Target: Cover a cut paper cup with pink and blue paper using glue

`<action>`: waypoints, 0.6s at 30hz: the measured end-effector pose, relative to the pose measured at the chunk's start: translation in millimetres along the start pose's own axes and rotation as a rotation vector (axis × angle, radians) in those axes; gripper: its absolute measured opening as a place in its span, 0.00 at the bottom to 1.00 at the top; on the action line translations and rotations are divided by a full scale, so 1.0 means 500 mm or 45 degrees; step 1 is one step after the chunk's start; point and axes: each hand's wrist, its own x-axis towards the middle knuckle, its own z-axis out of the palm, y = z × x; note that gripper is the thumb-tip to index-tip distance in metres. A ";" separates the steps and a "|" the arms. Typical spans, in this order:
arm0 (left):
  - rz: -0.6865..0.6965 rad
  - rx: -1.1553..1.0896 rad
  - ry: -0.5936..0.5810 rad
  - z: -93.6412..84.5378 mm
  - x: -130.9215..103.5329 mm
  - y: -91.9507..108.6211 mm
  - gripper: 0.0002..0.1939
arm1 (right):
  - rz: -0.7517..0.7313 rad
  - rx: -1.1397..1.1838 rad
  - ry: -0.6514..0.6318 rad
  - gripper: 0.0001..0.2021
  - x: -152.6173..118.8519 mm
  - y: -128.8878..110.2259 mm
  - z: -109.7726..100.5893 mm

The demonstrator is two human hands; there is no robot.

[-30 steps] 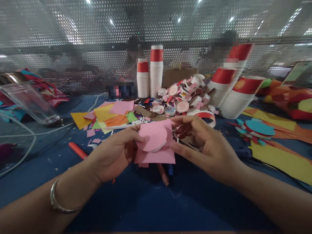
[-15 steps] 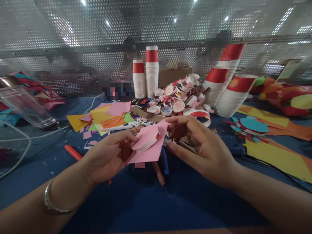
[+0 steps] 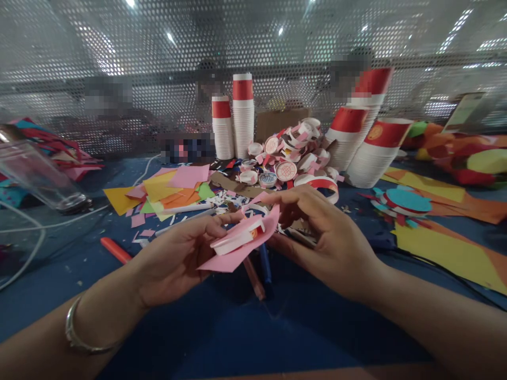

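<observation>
A square of pink paper (image 3: 226, 262) is held in the air between both hands, its edges curling up. Resting against it is a white piece cut from a paper cup (image 3: 233, 241), with a bit of red print on one end. My left hand (image 3: 178, 258) pinches the left side of the paper and the cup piece between thumb and fingers. On the other side, my right hand (image 3: 325, 227) has its fingertips closed on the right edge of the pink paper. A blue pen (image 3: 265, 264) and a brown pen (image 3: 254, 279) lie beneath.
Behind the hands is a heap of cut cup bottoms (image 3: 287, 171), flanked by stacks of paper cups (image 3: 243, 121). Coloured paper sheets (image 3: 186, 195) lie left, yellow paper (image 3: 447, 253) right. A glass bottle (image 3: 43, 174), a red pen (image 3: 114, 250) and a black cable (image 3: 428, 264) are around.
The pink paper and cup piece have tilted and shifted slightly down, showing more of the cup piece's printed side. The right fingers have come closer onto the paper's edge.
</observation>
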 end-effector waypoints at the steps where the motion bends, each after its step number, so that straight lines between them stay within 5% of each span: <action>1: -0.019 0.009 0.019 0.001 -0.001 -0.001 0.22 | -0.025 -0.026 0.016 0.17 0.000 0.000 -0.001; 14: -0.025 0.183 -0.274 -0.016 0.009 -0.022 0.17 | -0.216 0.006 -0.056 0.09 0.000 -0.002 0.003; 18: 0.037 0.421 -0.249 -0.011 0.008 -0.019 0.14 | -0.231 0.021 -0.097 0.09 -0.001 -0.005 0.002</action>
